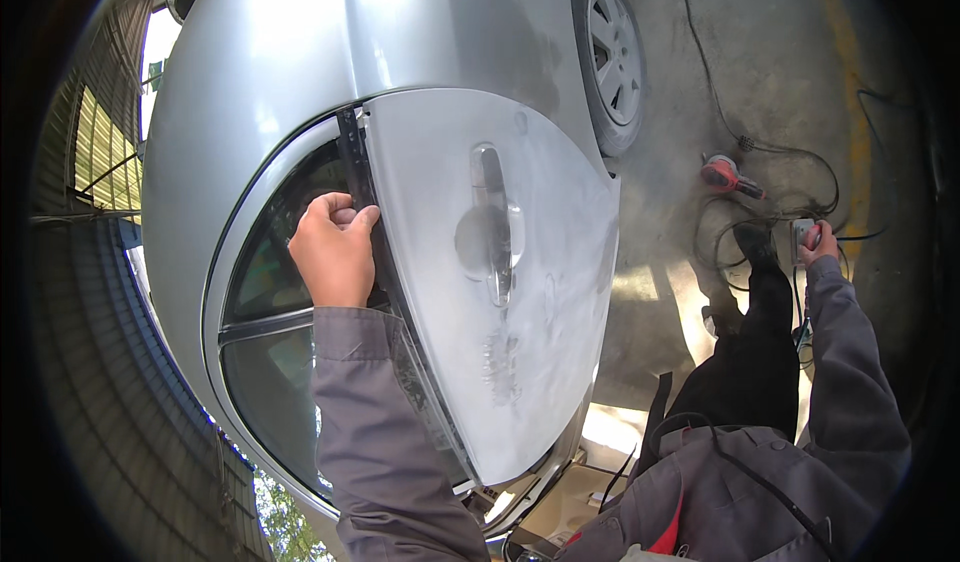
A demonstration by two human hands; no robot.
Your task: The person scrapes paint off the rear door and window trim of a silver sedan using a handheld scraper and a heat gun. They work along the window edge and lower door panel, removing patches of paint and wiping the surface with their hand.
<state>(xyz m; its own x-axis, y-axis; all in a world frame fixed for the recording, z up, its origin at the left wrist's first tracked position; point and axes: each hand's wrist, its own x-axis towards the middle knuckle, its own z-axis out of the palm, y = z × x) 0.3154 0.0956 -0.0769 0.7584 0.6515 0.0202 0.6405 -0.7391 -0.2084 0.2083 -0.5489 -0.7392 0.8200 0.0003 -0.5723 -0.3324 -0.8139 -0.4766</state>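
Note:
My left hand [335,252] is closed, thumb and fingers pinched at the black trim strip [358,157] along the window edge of a car door [440,182]. The door is pale grey with dull, sanded-looking patches around its handle [490,222]. Beyond the strip lies the dark side window [275,252]. Low on my right, my right hand [822,242] is closed around a small whitish block with a red part, which looks like a power socket [803,232]. Its exact shape is partly covered by my fingers.
A red power sander [728,175] rests on the concrete floor, with a black cable [835,187] looped around it near my foot. The silver car body [450,22] and its wheel [614,57] stand ahead. A door opening with a beige interior [560,497] shows near me.

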